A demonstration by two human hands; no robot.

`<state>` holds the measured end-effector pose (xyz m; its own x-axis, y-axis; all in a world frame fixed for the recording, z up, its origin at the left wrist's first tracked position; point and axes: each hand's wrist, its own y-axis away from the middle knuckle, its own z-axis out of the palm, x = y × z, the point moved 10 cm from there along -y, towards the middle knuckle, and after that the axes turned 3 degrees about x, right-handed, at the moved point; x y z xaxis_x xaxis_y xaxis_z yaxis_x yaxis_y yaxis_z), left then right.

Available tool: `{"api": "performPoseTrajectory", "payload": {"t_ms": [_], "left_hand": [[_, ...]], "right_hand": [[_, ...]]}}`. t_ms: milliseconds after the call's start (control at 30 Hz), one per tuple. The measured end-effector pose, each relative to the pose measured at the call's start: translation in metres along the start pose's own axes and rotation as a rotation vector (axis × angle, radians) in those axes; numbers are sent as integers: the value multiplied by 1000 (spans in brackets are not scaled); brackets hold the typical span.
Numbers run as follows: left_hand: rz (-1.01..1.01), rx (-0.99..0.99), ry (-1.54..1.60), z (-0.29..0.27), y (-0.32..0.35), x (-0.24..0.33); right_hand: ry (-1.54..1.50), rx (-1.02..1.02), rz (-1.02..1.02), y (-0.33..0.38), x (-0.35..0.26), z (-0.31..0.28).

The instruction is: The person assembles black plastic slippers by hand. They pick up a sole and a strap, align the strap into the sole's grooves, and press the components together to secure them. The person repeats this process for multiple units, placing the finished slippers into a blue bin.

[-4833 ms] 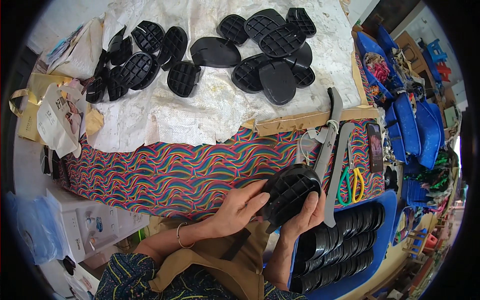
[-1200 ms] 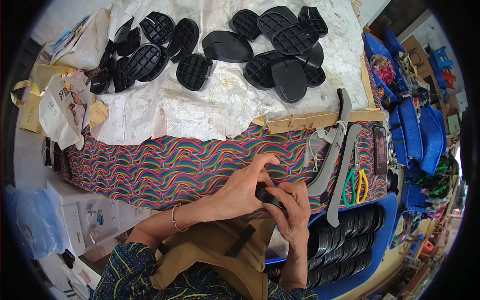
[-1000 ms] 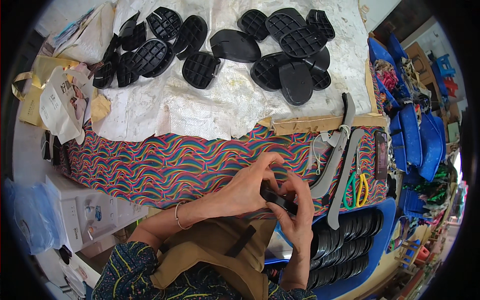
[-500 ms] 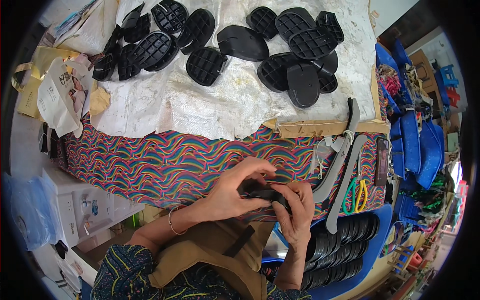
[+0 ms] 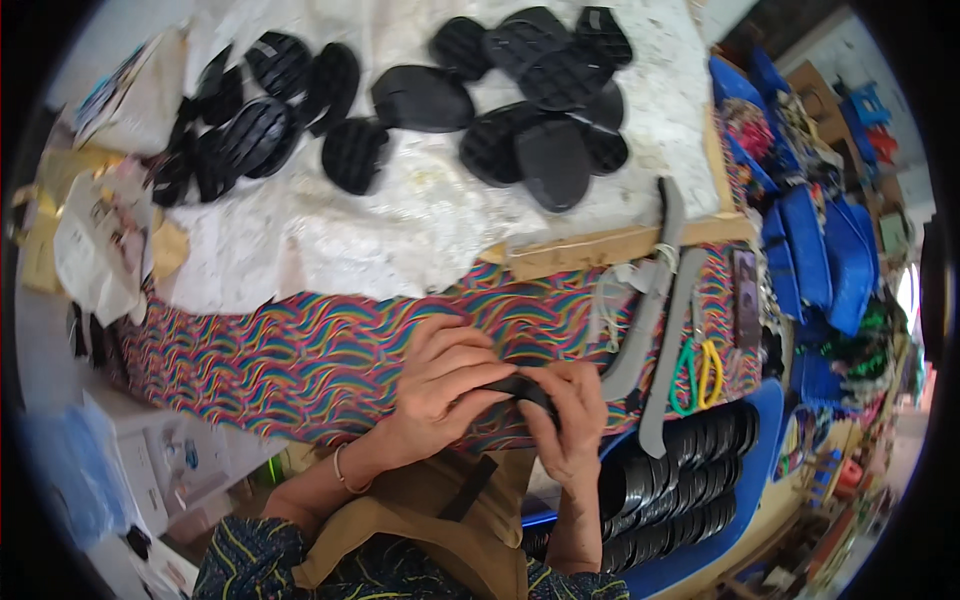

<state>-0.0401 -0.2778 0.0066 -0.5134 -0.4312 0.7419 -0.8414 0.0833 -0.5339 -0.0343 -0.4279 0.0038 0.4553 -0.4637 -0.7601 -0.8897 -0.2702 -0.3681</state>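
Note:
Both hands meet at the table's near edge over the multicoloured wavy cloth point(image 5: 300, 350). My left hand point(image 5: 445, 375) curls over a black rubber shoe sole point(image 5: 520, 385), and my right hand point(image 5: 570, 415) grips the same sole from the right. The sole is seen edge-on and mostly hidden by my fingers. A bracelet sits on my left wrist. Several more black soles point(image 5: 520, 120) lie spread on white paper point(image 5: 400, 220) at the far side of the table.
A blue tray point(image 5: 760, 440) at my right holds rows of stacked black soles point(image 5: 680, 470). Two long grey tools point(image 5: 655, 300) and green-and-yellow-handled scissors point(image 5: 695, 370) lie on the cloth. Blue bags point(image 5: 820, 260) sit far right, paper bags point(image 5: 100, 240) at left.
The sole went from lying flat and broad in my hands to being pinched edge-on between both hands. The view drifted slightly, and my hands stayed at the near edge.

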Motion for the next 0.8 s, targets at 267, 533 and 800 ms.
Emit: {"api": "performPoseTrajectory", "payload": {"t_ms": [267, 533, 800], "left_hand": [[73, -18, -222, 11, -11, 15], [102, -8, -288, 19, -19, 21], [191, 19, -310, 18, -23, 27]], "right_hand": [[-48, 58, 26, -5, 9, -10], [-69, 142, 39, -1, 19, -15], [-90, 197, 66, 1, 24, -20]]}}
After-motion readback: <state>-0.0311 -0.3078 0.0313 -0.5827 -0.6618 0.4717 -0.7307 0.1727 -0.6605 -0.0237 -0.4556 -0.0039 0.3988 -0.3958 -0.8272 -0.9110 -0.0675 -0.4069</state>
